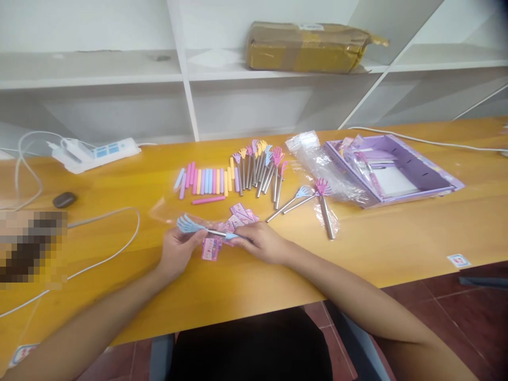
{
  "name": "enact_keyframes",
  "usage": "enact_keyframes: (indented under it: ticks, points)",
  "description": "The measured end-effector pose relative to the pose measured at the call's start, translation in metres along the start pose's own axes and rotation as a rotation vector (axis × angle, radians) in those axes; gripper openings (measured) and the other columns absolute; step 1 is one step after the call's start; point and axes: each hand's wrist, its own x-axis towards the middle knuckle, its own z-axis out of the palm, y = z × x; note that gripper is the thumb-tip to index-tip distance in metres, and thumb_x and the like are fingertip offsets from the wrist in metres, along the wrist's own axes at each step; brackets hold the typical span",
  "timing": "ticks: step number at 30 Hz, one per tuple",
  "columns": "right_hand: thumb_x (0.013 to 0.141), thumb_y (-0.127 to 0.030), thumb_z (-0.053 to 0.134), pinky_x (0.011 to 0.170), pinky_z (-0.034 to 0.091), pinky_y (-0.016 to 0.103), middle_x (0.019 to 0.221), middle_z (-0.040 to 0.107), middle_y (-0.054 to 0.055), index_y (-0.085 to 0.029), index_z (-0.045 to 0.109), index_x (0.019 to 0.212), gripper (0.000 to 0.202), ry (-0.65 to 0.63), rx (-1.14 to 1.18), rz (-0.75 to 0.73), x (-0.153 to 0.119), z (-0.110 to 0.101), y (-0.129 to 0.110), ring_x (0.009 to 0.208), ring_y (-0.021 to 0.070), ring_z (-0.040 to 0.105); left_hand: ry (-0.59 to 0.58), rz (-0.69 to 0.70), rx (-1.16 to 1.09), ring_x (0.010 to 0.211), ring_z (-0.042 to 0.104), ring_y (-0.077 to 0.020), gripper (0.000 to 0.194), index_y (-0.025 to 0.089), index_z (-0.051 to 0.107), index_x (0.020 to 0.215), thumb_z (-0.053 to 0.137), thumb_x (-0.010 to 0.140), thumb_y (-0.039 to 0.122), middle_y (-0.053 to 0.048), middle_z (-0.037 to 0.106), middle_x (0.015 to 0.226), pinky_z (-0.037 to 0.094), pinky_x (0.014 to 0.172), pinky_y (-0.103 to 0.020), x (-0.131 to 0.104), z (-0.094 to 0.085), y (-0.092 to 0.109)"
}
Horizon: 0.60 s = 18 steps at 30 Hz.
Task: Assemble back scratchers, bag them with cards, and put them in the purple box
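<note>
A blue hand-shaped back scratcher (pixel 190 224) lies level between both hands above the table. My left hand (pixel 178 251) pinches it just behind its blue head. The fingers of my right hand (pixel 264 241) are closed round its blue handle end, partly hidden by the fingers. Pink printed cards (pixel 210 248) lie beneath and behind the tool. Farther back are several coloured handle sleeves (pixel 208 181) in a row and a pink one (pixel 208 200) set crosswise. Beside them stands a cluster of metal-rod scratchers (pixel 256 166) with coloured hand heads.
A purple box (pixel 420 193) and clear plastic bags (pixel 313 159) are at the right. A wrapped pink scratcher (pixel 326 214) lies nearer. White cables, a power strip (pixel 103 153) and a black mouse (pixel 64 199) occupy the left. A taped parcel (pixel 305 50) rests on the shelf.
</note>
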Motion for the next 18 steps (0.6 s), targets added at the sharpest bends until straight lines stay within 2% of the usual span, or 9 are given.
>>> enact_keyframes:
  ticks: [3, 5, 7, 10, 12, 15, 18]
  points:
    - [0.114, -0.048, 0.045, 0.069, 0.037, 0.026, 0.078, 0.068, 0.004, -0.017, 0.069, 0.096, 0.043, -0.015, 0.016, -0.033, 0.001, 0.007, -0.004, 0.070, 0.0151, 0.060, -0.226, 0.000, 0.103, 0.093, 0.078, -0.0337, 0.017, 0.023, 0.086, 0.085, 0.090, 0.079, 0.038, -0.010, 0.083, 0.091, 0.063, 0.097, -0.053, -0.007, 0.006, 0.007]
    - [0.114, -0.048, 0.046, 0.071, 0.039, 0.026, 0.081, 0.070, 0.005, -0.017, 0.070, 0.099, 0.042, -0.035, 0.032, -0.018, 0.001, 0.008, -0.007, 0.072, 0.0156, 0.062, -0.292, -0.023, 0.107, 0.094, 0.078, -0.0349, 0.017, 0.022, 0.086, 0.083, 0.091, 0.079, 0.038, -0.012, 0.083, 0.093, 0.063, 0.098, -0.054, -0.007, 0.008, 0.009]
    - [0.114, -0.047, 0.048, 0.070, 0.040, 0.026, 0.082, 0.070, 0.005, -0.017, 0.070, 0.102, 0.039, -0.041, 0.054, 0.032, 0.001, 0.005, -0.008, 0.072, 0.0152, 0.062, -0.220, -0.044, 0.081, 0.092, 0.079, -0.0335, 0.019, 0.022, 0.086, 0.085, 0.090, 0.080, 0.040, -0.011, 0.083, 0.092, 0.064, 0.096, -0.052, -0.003, 0.006, 0.007]
    - [0.113, -0.043, 0.050, 0.069, 0.040, 0.024, 0.080, 0.068, 0.002, -0.017, 0.069, 0.102, 0.035, -0.004, 0.106, 0.095, 0.001, -0.004, -0.008, 0.070, 0.0132, 0.060, 0.031, -0.009, -0.040, 0.088, 0.079, -0.0281, 0.026, 0.020, 0.086, 0.088, 0.089, 0.082, 0.046, -0.008, 0.083, 0.089, 0.065, 0.092, -0.045, 0.007, 0.000, 0.002]
    - [0.114, -0.041, 0.049, 0.070, 0.042, 0.022, 0.081, 0.067, 0.002, -0.017, 0.069, 0.101, 0.034, 0.019, 0.152, 0.078, 0.000, -0.008, -0.007, 0.072, 0.0122, 0.061, 0.154, 0.036, -0.155, 0.086, 0.079, -0.0254, 0.031, 0.019, 0.084, 0.087, 0.090, 0.081, 0.049, -0.007, 0.082, 0.088, 0.066, 0.089, -0.042, 0.013, -0.002, 0.001]
    - [0.115, -0.043, 0.045, 0.069, 0.043, 0.022, 0.080, 0.066, 0.002, -0.016, 0.069, 0.101, 0.038, -0.013, 0.186, 0.024, -0.002, -0.009, -0.004, 0.070, 0.0117, 0.060, 0.179, 0.034, -0.243, 0.082, 0.079, -0.0238, 0.036, 0.017, 0.082, 0.085, 0.093, 0.077, 0.050, -0.006, 0.081, 0.083, 0.067, 0.085, -0.040, 0.018, -0.003, 0.003]
    - [0.115, -0.047, 0.044, 0.066, 0.042, 0.022, 0.075, 0.065, 0.001, -0.017, 0.069, 0.100, 0.042, -0.015, 0.153, -0.003, -0.003, -0.003, 0.001, 0.066, 0.0120, 0.059, 0.081, -0.055, -0.209, 0.080, 0.079, -0.0247, 0.040, 0.015, 0.082, 0.085, 0.094, 0.076, 0.052, -0.008, 0.082, 0.082, 0.067, 0.079, -0.038, 0.016, -0.003, 0.003]
